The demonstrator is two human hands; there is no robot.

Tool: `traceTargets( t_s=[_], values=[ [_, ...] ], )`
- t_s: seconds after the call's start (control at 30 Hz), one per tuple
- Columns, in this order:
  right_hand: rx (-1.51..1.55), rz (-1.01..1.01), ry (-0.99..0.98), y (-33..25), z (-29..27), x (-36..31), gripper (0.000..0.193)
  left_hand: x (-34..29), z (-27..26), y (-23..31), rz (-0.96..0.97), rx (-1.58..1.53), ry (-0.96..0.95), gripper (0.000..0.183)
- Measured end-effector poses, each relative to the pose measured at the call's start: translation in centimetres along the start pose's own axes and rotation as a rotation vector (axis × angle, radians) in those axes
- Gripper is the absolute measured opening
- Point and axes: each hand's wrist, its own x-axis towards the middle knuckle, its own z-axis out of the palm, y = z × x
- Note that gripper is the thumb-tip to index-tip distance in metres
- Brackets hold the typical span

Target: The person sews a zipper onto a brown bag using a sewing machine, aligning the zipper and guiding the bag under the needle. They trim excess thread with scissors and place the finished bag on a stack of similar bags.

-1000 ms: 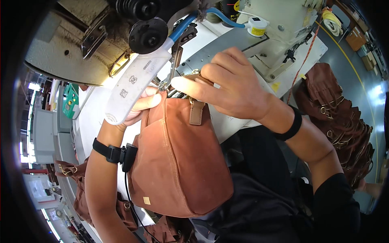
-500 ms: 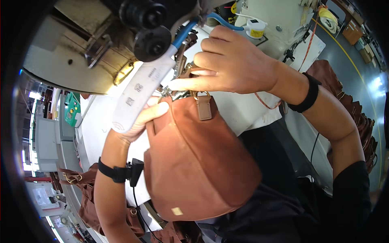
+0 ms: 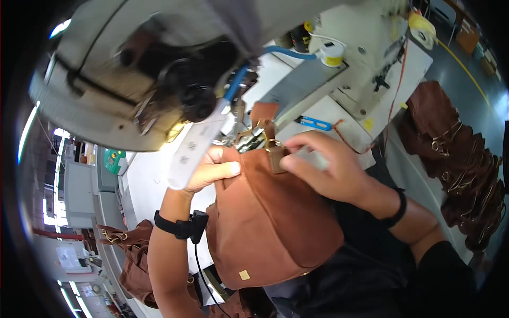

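A brown bag (image 3: pixel 275 228) with a small gold-coloured plate near its lower edge lies tilted in front of a sewing machine (image 3: pixel 90 114). My left hand (image 3: pixel 212 172) grips the bag's upper left edge, thumb on top and the other fingers mostly hidden under it. Beside the tan tab (image 3: pixel 275 160) with a metal ring, my right hand (image 3: pixel 334 167) has its thumb and forefinger apart; nothing shows between them. A brown strap end (image 3: pixel 264 112) stands up behind the ring. The bag's top edge reaches the machine's metal foot area (image 3: pixel 250 142), partly covered by the white lamp (image 3: pixel 196 148).
Blue thread snips (image 3: pixel 314 123) on an orange cord lie on the white tabletop, right of the machine foot. The lamp's blue neck (image 3: pixel 289 52) runs to a round white base (image 3: pixel 332 54). Brown bags are piled at right (image 3: pixel 450 159) and at left (image 3: pixel 139 259).
My right hand has come away from the machine foot, down and right to beside the tab. The strap end and snips now show. My left hand still holds the bag; the whole view has shifted.
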Motion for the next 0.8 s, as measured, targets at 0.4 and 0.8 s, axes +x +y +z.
traceTargets(
  t_s=[0.4, 0.8],
  values=[
    [1.148, 0.487, -0.401, 2.5, 3.4, 2.3, 0.038, -2.3, 1.6, 2.9, -0.135, 0.270, 0.186, 0.031],
    [1.081, 0.661, -0.366, 1.0, 3.0, 3.4, 0.029, -1.9, 3.4, -1.4, 0.125, 0.137, 0.323, 0.027]
  ],
)
